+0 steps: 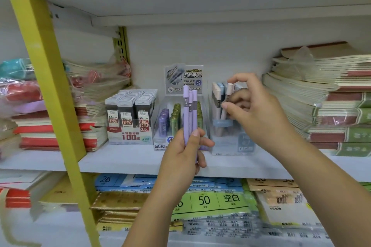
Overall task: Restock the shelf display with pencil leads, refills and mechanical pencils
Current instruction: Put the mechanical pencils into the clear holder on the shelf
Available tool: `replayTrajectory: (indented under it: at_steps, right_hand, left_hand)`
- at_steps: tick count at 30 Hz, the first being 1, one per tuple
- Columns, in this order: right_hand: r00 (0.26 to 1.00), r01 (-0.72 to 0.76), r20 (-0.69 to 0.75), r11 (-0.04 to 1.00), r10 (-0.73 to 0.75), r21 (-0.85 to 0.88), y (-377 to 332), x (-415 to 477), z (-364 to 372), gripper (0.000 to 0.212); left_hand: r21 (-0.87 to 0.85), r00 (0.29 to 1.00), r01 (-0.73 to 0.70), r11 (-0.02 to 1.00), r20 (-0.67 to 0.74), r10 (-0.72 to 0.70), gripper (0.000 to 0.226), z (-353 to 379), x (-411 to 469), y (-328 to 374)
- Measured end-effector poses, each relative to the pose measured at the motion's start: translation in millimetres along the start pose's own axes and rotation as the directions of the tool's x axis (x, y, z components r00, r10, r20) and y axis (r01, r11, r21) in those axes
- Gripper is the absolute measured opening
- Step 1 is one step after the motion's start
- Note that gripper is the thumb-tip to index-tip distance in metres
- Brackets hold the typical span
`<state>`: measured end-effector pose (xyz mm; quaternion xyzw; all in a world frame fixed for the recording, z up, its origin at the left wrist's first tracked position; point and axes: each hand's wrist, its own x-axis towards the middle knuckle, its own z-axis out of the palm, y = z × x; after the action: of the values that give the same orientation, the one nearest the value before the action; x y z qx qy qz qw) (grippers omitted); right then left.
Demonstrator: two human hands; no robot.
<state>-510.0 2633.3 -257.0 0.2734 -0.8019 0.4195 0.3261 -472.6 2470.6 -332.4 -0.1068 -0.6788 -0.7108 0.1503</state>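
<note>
— Where are you in the restock?

— On the mechanical pencils. The shelf (128,159) already carries the lead boxes (130,120) at left and middle. I'm working at the clear display box (230,144) just right of them, beside the stacked notebooks (321,102).

— What have you got hold of?

— My left hand (183,158) is in front of the shelf edge, fingers curled round three lilac pencils (189,114), upright, caps up. My right hand (257,112) is over the display box. Its forefinger and thumb pinch the upper part of a pale pink pencil (229,89), and the other fingers are loosely bent and hold nothing.

— Is that one seated?

— Not quite, I'd judge (its lower end is behind the box wall and my palm, so I can't tell how deep it sits). It stands a little tilted among the blue and pale ones in there.

— And next?

— Probably I ease it straight down into its slot and let go. Then I pluck one lilac pencil from the left bunch without loosening the other two, and find it a free slot.
</note>
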Motion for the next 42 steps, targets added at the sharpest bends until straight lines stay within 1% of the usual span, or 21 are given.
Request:
replayTrajectory:
  at_steps: [4,8,10,13,14,15,17,19,20,21,22,24,26,27,29,32,36,38,42]
  right_hand:
    - [1.0,0.003,0.009,0.999,-0.002,-0.034,3.7,0.8,5.6,0.037]
    - [1.0,0.016,-0.016,0.99,-0.019,-0.142,5.8,1.7,11.9,0.028]
    - [0.998,0.025,-0.049,0.986,-0.034,-0.168,5.1,2.4,12.4,0.026]
    - [0.985,0.061,-0.143,0.976,-0.092,-0.21,-0.8,2.4,8.7,0.021]
    - [0.983,0.06,-0.163,0.982,-0.09,-0.177,-4.0,1.9,7.2,0.02]
    - [0.986,0.048,-0.156,0.994,-0.063,-0.096,-7.8,1.2,5.7,0.019]
    - [0.999,-0.015,-0.046,0.99,0.022,0.144,-15.6,-0.3,4.0,0.022]
    - [0.995,-0.083,0.083,0.952,0.061,0.294,-21.3,-0.7,3.1,0.026]
    - [0.992,-0.106,0.104,0.931,0.074,0.349,-21.7,-0.7,2.1,0.026]
    - [0.993,-0.113,0.085,0.911,0.086,0.397,-21.5,0.2,0.4,0.025]
    - [0.994,-0.107,0.03,0.893,0.104,0.437,-21.4,1.3,-3.2,0.023]
    - [0.977,-0.052,-0.158,0.884,0.14,0.465,-18.9,5.0,-16.0,0.023]
    - [0.941,0.041,-0.321,0.908,0.104,0.417,-15.1,9.2,-31.8,0.025]
    - [0.93,0.078,-0.361,0.924,0.067,0.373,-12.8,10.4,-38.1,0.026]
    - [0.924,0.115,-0.383,0.947,0.009,0.299,-7.3,11.4,-43.7,0.027]
    - [0.944,0.098,-0.328,0.98,-0.036,0.172,1.5,11.1,-37.8,0.026]
    - [0.975,0.052,-0.216,0.999,-0.051,-0.004,14.0,9.7,-22.5,0.017]
    - [0.982,0.035,-0.183,0.998,-0.044,-0.05,19.8,8.2,-16.7,0.017]
    - [0.988,0.009,-0.152,0.996,-0.023,-0.089,28.2,6.1,-11.3,0.017]
  left_hand:
    - [0.0,1.0,0.007,1.0,0.005,-0.007,0.021,-1.0,0.1,-0.6]
    - [-0.061,0.999,0.029,0.998,0.048,-0.026,0.024,-1.1,-2.6,2.3]
    - [-0.102,0.996,0.041,0.994,0.08,-0.033,0.024,-0.4,-3.7,4.9]
    - [-0.152,0.991,0.05,0.987,0.127,-0.03,0.026,0.4,-4.4,9.9]
    - [-0.158,0.989,0.047,0.986,0.145,-0.024,0.026,0.9,-5.0,12.0]
    - [-0.156,0.986,0.043,0.987,0.164,-0.017,0.026,1.7,-5.3,14.1]
    - [-0.147,0.979,0.037,0.988,0.202,-0.006,0.026,3.9,-5.9,17.2]
    - [-0.139,0.974,0.04,0.989,0.228,-0.007,0.026,6.6,-6.0,19.3]
    - [-0.132,0.973,0.042,0.99,0.23,-0.01,0.027,8.2,-5.9,19.4]
    - [-0.123,0.975,0.04,0.992,0.221,-0.012,0.027,9.4,-5.8,19.0]
    - [-0.116,0.98,0.037,0.993,0.198,-0.014,0.026,10.2,-5.5,18.4]
    - [-0.097,0.992,0.022,0.995,0.123,-0.01,0.026,9.6,-3.1,16.9]
    - [-0.074,0.998,0.001,0.997,0.065,0.004,0.027,6.6,0.7,15.5]
    - [-0.074,0.999,-0.005,0.997,0.048,0.008,0.028,4.9,2.3,15.0]
    - [-0.077,1.0,-0.005,0.997,0.026,0.007,0.027,2.2,4.6,14.1]
    - [-0.049,1.0,-0.009,0.999,0.023,0.01,0.025,2.1,6.1,12.2]
    - [-0.018,0.999,-0.008,1.0,0.039,0.009,0.025,5.2,7.1,9.6]
    - [-0.012,0.999,-0.005,1.0,0.048,0.005,0.025,6.6,6.6,8.7]
    - [-0.017,0.998,0.0,1.0,0.055,0.001,0.025,7.5,6.5,7.2]
